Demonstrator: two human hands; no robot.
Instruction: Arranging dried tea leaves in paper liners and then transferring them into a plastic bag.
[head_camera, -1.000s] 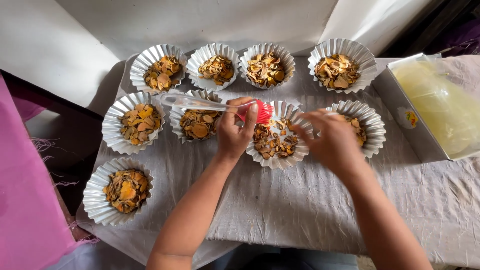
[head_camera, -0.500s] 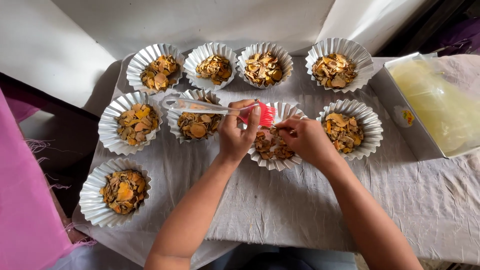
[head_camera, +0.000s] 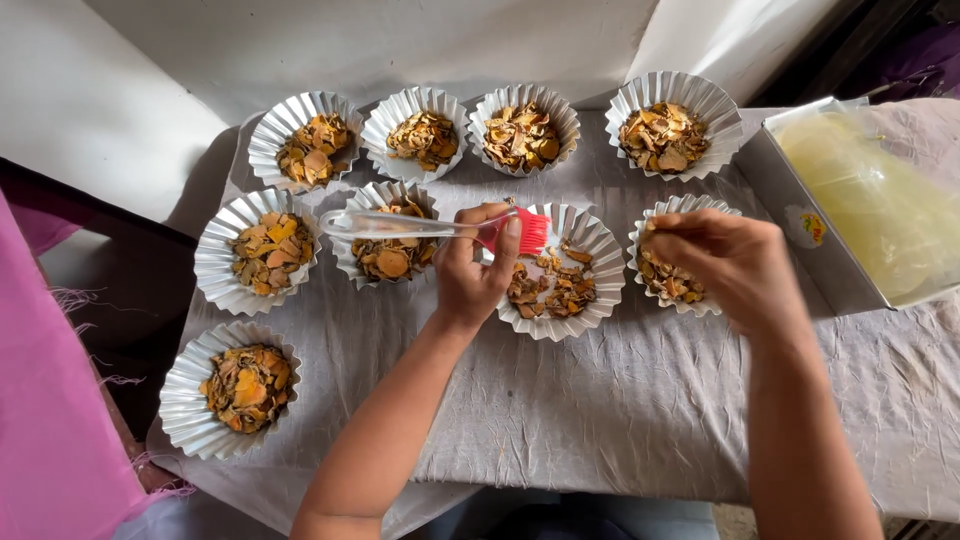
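So the silicone brush (head_camera: 430, 227), clear handle with red bristles, is in the left hand (head_camera: 475, 270). The fingers are wrapped tight around it right where the handle meets the bristles. The handle sticks out sideways away from the grip, and the bristle end sits just past the fingertips, over the near rim of a fluted foil dish (head_camera: 612, 275) full of dried orange-brown chips (head_camera: 550, 290).

The right hand (head_camera: 730, 265) is over the next dish (head_camera: 700, 207), on the far side of that one from the brush. Its fingers are bunched down into the chips. I honestly can't tell if it's pinching a piece or just touching them.

My read: the chips are being tended dish by dish, and these two are the current ones. Any next move needs the bristles kept low and steady so light chips don't flick over the rim.

Further out there are seven more filled dishes on the grey cloth (head_camera: 620, 400), and a metal box with a yellowish plastic cover (head_camera: 800, 230) is beyond the right hand.
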